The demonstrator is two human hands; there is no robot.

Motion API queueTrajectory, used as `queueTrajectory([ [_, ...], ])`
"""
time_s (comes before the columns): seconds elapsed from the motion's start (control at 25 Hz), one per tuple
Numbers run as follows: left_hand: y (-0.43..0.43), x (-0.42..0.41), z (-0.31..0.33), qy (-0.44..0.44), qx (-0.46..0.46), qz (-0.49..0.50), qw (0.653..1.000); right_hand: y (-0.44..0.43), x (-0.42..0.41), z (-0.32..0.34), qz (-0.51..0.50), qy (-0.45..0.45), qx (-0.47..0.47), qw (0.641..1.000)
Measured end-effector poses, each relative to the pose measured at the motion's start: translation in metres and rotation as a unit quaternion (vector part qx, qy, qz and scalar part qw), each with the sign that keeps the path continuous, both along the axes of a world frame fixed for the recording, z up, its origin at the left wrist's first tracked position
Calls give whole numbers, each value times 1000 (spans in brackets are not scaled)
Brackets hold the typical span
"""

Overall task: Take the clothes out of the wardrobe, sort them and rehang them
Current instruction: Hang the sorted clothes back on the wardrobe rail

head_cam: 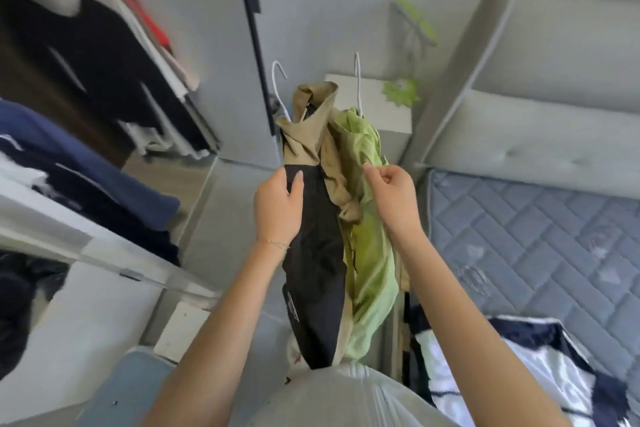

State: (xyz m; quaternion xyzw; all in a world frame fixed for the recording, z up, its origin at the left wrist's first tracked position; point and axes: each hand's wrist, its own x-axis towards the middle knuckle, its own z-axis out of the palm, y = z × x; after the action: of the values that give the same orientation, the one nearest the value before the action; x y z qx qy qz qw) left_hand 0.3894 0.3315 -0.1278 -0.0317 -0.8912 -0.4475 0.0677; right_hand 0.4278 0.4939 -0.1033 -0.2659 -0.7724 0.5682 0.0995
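The fingers (297, 184) of your left hand (277, 208) are curled on the black and tan jacket (315, 253). They hold its black part between the thumb and the other fingers. The fingers (374, 174) of your right hand (393, 199) are curled in too, right at the edge of the green shirt (374, 270). I cannot tell if they pinch the cloth or only touch it.

The jacket and the shirt hang side by side between your two arms, pressed against each other. Their low ends reach down close to your grey top (346, 395). The jacket is on the left and the shirt is on the right.

On the bed beside your right arm lies a blue and white blanket (485, 374). Past it is the bare blue mattress (536, 236).

At the far end of the clothes two white hooks stick out — the left hook (278, 80) from the jacket and the right hook (357, 80) from the shirt.

Behind the hooks stands a small white bedside table (391, 135) with a green thing (401, 92) on top. It is too blurry to say what it is. The pale headboard (536, 114) is to its right.

To your left is the open wardrobe. Dark blue folded clothes (86, 163) sit on a white shelf (52, 218), and more clothes (86, 38) hang higher up — black, white and red.
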Motion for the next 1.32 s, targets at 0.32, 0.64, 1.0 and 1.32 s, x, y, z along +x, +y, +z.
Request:
queueTrajectory([
  [0.32,-92,-105,2,18,-2,74,997,-86,-139,6,116,19,52,992],
  [0.64,-167,-198,8,41,-4,240,970,-163,-275,9,265,40,49,962],
  [1.0,-217,-298,-5,44,1,435,899,-229,-420,9,454,46,56,888],
  [1.32,-275,-366,-22,56,9,501,864,-303,-529,-1,517,50,81,850],
])
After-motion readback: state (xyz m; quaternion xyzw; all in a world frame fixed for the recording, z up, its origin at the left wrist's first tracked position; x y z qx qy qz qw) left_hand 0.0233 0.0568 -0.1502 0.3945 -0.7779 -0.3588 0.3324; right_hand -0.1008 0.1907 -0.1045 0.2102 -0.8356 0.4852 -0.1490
